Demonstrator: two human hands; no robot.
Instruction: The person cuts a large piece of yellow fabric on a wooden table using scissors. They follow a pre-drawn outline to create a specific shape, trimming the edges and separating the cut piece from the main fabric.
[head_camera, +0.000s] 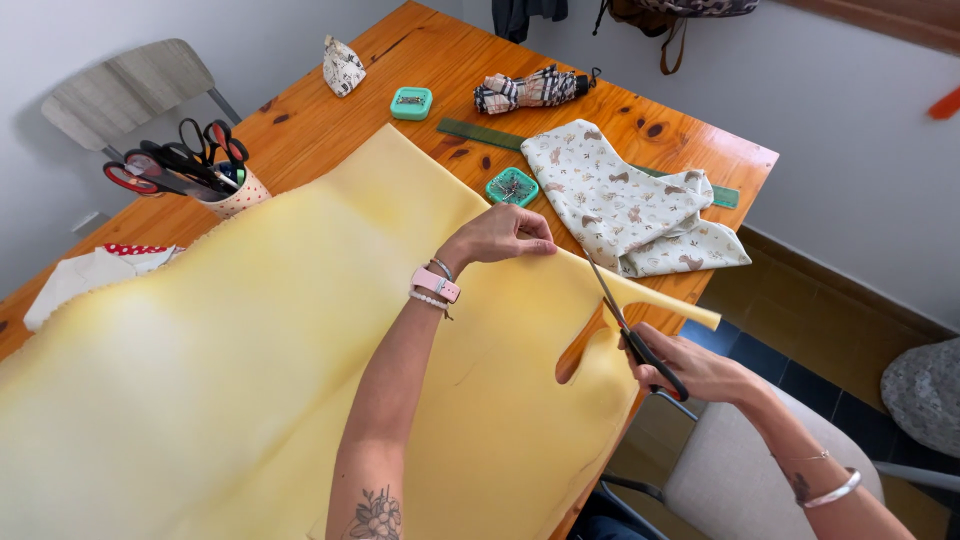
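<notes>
**Q:** What does each hand do, and why is each placed as it is?

**A:** The right hand (700, 372) is closed through the black handles of a pair of scissors (632, 328), blades pointing away from the person and into the edge of a large sheet of yellow foam (300, 350). The left hand (500, 236) lies on the sheet just beyond the blade tips, fingers together and curled down, pressing or pinching the foam at the cut line; which of the two cannot be told. Placed there, it appears to keep the soft material taut and flat so the blades bite cleanly.

**Q:** Where does the foam lie, and what shows of the cut?

**A:** The sheet covers most of the near half of a wooden table (440, 60) and hangs over its right edge. Beside the scissors a narrow strip (670, 302) stands partly freed, with a curved gap opening below it through which the table edge shows.

**Q:** What else stands around the work?

**A:** Beyond the left hand sits a small green pin box (512, 186), within easy reach. A piece of animal-print fabric (625, 200) lies over a green ruler (480, 133) to the right. Farther off are a second green box (411, 102), a folded umbrella (530, 90), and a small fabric pouch (342, 66). At the left, a spotted cup (232, 195) holds spare scissors (175, 160) upright, handles up.
</notes>
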